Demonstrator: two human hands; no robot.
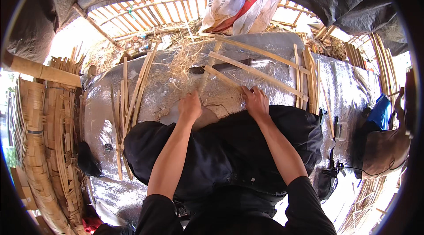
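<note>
My left hand (190, 106) is closed around the near end of an upright bamboo strip (211, 66). Pinched in the fingers of my right hand (256, 101) is the near end of a short slanting bamboo strip (222, 76), whose far end lies across the upright one. Two longer bamboo strips, a middle one (260, 75) and a farther one (260, 51), also cross the upright strip and run right to strips lying lengthwise. Beneath them rests a long dark blade-like tool (221, 66), partly covered. My fingertips hide the ends they grip.
A silvery foil mat (168, 69) covers the ground, with fibre shavings (183, 60) on it. Loose strips (140, 84) lie to the left, and more strips (311, 80) to the right. Woven bamboo rolls (35, 133) stand far left. A brown bag (384, 151) sits at right.
</note>
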